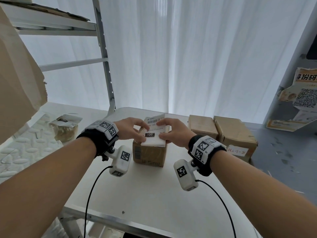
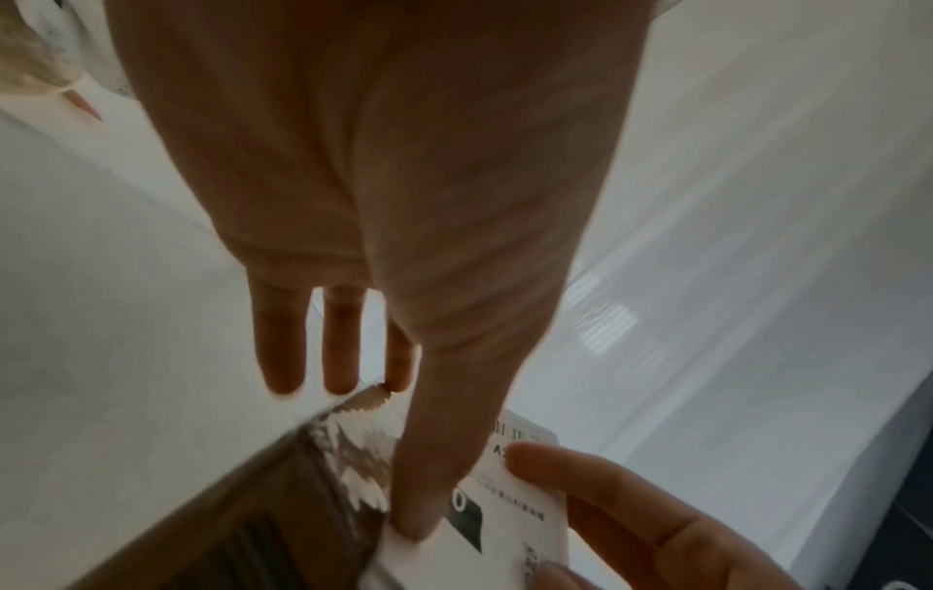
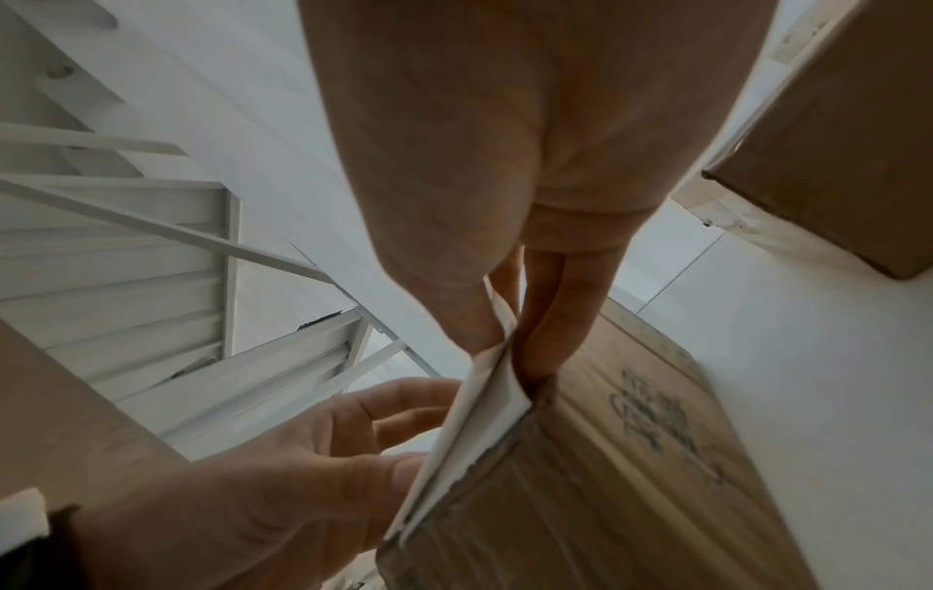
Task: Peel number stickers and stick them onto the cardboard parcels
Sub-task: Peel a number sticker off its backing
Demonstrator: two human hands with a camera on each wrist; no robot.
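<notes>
on the white table (image 1: 154,194), head view: one parcel (image 1: 148,154) at centre with a sticker sheet (image 1: 154,133) reading 150 lying on its top; left hand (image 1: 133,128) and right hand (image 1: 173,132) both at the sheet, fingers curled onto its edges. two more parcels (image 1: 223,133) stand side by side near the right edge, the nearer with a handwritten label; one bagged item (image 1: 66,127) off to the left carries a dark number label. judged: sticker not yet peeled or stuck, centre parcel pending. left wrist view: left thumb (image 2: 419,515) presses the sheet's near corner, three other fingers extended clear of it; right hand (image 2: 631,531) pinches the opposite edge. right wrist view: right hand (image 3: 505,319) pinches the sheet (image 3: 474,419) between thumb and fingers at the parcel (image 3: 605,479) edge; left hand (image 3: 283,471) alongside, its contact hidden. count: parcels three, sheets one, hands two.
</notes>
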